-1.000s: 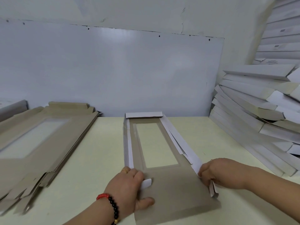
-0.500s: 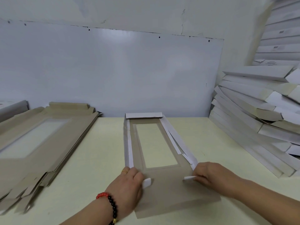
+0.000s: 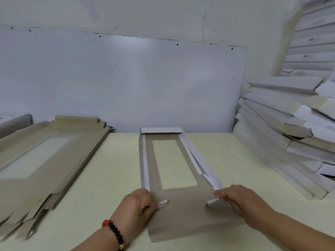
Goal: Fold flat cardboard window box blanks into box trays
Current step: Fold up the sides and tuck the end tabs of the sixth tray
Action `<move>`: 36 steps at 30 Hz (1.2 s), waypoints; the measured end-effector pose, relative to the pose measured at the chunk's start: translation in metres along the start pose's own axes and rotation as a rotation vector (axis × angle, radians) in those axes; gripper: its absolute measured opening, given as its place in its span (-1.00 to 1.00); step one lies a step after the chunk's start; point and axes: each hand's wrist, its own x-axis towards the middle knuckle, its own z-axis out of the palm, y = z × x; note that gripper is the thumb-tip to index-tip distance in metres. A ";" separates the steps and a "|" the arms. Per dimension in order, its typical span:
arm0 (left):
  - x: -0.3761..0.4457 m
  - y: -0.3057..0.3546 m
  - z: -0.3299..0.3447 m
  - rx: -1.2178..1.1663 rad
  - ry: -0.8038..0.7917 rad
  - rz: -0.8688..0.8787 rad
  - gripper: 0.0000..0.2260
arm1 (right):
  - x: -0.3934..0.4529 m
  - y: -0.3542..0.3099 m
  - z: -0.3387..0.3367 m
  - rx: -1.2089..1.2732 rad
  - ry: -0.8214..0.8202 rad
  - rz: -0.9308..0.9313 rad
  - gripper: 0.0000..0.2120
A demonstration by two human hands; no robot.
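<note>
Folding in corner tabs at lower centre, left hand (image 3: 138,205) and right hand (image 3: 235,197) each pinching one on the box blank (image 3: 188,212), near end flap likely needing raising next.

You're working on a pale yellow-cream bench (image 3: 112,174). Your box blank (image 3: 190,214) is grey-brown inside, with white on its folded-up side flaps. The flat blanks (image 3: 45,171) at the left edge are the same grey-brown, the folded trays (image 3: 282,142) stacked at the right edge mostly white. Your left wrist wears a bracelet (image 3: 114,232) of black beads with one red one.
</note>
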 end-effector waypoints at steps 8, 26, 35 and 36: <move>-0.019 -0.021 -0.017 0.057 -0.222 0.120 -0.37 | -0.010 0.014 -0.005 -0.070 -0.021 -0.150 -0.09; -0.001 -0.004 -0.001 0.039 -0.164 -0.130 -0.90 | 0.010 0.018 -0.005 0.115 -0.165 0.153 -0.87; 0.005 0.005 0.002 -0.095 -0.082 -0.344 -0.66 | 0.026 0.015 0.006 0.124 -0.223 0.355 -0.89; 0.006 0.006 0.002 -0.075 -0.084 -0.332 -0.66 | 0.026 0.015 0.010 0.113 -0.212 0.378 -0.89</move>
